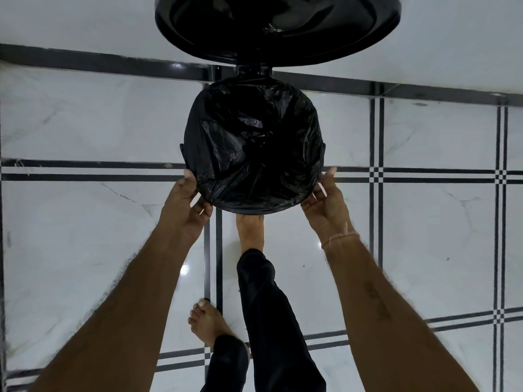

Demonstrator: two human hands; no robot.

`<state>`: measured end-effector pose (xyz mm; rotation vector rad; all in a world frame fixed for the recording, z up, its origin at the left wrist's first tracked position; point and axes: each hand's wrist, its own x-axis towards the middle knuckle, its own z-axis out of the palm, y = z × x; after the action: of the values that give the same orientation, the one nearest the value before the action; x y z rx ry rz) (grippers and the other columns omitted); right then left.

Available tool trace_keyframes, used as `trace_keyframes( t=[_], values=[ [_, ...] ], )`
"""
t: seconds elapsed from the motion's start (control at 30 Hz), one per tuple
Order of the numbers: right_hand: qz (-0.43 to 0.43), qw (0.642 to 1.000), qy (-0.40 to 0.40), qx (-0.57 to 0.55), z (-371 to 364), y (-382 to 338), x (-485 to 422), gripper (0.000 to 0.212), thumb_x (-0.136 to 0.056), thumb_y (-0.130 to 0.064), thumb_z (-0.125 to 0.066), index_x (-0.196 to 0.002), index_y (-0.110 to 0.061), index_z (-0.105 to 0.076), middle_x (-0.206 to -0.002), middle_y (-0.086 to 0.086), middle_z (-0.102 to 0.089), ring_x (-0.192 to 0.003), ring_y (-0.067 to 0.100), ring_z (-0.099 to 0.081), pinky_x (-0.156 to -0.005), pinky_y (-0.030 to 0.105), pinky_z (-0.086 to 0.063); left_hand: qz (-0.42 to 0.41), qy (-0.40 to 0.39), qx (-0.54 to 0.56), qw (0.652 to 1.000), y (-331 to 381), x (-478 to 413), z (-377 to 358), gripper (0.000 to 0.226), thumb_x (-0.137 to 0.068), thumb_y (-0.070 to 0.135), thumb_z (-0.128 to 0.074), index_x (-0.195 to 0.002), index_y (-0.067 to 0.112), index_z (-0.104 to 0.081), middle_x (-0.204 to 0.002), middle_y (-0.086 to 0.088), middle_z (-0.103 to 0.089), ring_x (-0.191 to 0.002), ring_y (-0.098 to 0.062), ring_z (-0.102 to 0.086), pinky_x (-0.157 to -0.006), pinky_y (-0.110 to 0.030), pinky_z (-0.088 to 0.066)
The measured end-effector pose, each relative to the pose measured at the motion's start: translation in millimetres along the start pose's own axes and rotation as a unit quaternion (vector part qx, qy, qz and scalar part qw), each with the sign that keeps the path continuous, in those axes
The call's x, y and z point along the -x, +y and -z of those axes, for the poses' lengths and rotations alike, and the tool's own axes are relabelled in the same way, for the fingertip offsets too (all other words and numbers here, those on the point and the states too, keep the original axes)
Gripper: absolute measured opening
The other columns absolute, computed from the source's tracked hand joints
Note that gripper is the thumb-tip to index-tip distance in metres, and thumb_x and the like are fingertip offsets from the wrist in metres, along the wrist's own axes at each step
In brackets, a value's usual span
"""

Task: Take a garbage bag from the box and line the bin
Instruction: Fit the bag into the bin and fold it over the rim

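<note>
A round black pedal bin (189,154) stands on the tiled floor below me, its lid (283,29) swung up and open at the top of the view. A crinkled black garbage bag (254,142) sits inside and is folded over the rim all around. My left hand (186,202) is at the near left of the rim, fingers curled on the bag's edge. My right hand (325,199) is at the near right of the rim, fingers on the bag's edge there. The box is not in view.
White marble-look floor tiles with black stripe borders spread all around. One bare foot (250,230) reaches under the bin's near edge, where the pedal would be; the other foot (209,323) stands nearer me. A dark skirting line (85,60) runs behind the bin.
</note>
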<state>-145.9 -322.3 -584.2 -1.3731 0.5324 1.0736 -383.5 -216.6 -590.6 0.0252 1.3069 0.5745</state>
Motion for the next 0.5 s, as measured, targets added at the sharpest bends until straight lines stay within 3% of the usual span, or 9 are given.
trace_keyframes(
  t=[0.13,0.2,0.3,0.43,0.5],
  values=[
    [-0.018,1.000,0.016,0.017,-15,-11,-10,0.032,-0.102,-0.035,-0.057,-0.107,-0.006,-0.069,-0.093,0.005,-0.079,-0.089,0.019,-0.076,-0.087,0.036,-0.059,0.004,0.021,0.000,1.000,6,-2,1,0.021,-0.091,0.041,-0.071,-0.101,0.022,-0.069,-0.086,0.010,-0.073,-0.085,-0.011,-0.064,-0.064,-0.022,-0.051],
    [-0.042,0.998,0.048,0.020,-20,-11,-17,0.036,-0.103,-0.037,-0.055,-0.113,-0.006,-0.067,-0.098,0.009,-0.079,-0.095,0.024,-0.073,-0.089,0.041,-0.059,0.010,0.041,-0.002,0.999,10,-5,1,0.026,-0.091,0.040,-0.071,-0.104,0.018,-0.067,-0.084,0.008,-0.072,-0.080,-0.011,-0.064,-0.058,-0.021,-0.051],
    [-0.060,0.994,0.084,0.038,-21,-8,-29,0.050,-0.100,-0.044,-0.058,-0.133,-0.007,-0.061,-0.126,0.014,-0.071,-0.109,0.031,-0.069,-0.083,0.044,-0.061,0.032,0.070,-0.014,0.997,14,-12,-4,0.025,-0.091,0.037,-0.072,-0.098,0.013,-0.068,-0.085,0.003,-0.070,-0.079,-0.012,-0.064,-0.057,-0.021,-0.055],
    [-0.062,0.997,0.046,0.028,-17,-11,-19,0.052,-0.092,-0.050,-0.066,-0.125,-0.010,-0.068,-0.119,0.009,-0.074,-0.113,0.029,-0.070,-0.098,0.049,-0.057,0.023,0.063,0.004,0.998,15,-11,-8,0.027,-0.093,0.037,-0.071,-0.105,0.013,-0.070,-0.108,-0.004,-0.075,-0.091,-0.017,-0.070,-0.067,-0.028,-0.062],
    [-0.063,0.996,0.048,0.041,-14,-15,-21,0.046,-0.092,-0.046,-0.068,-0.122,-0.011,-0.070,-0.118,0.008,-0.075,-0.114,0.028,-0.070,-0.096,0.048,-0.057,0.005,0.041,0.004,0.999,18,-12,-6,0.036,-0.092,0.045,-0.068,-0.111,0.015,-0.070,-0.113,-0.003,-0.074,-0.103,-0.020,-0.071,-0.076,-0.034,-0.063]
  ],
)
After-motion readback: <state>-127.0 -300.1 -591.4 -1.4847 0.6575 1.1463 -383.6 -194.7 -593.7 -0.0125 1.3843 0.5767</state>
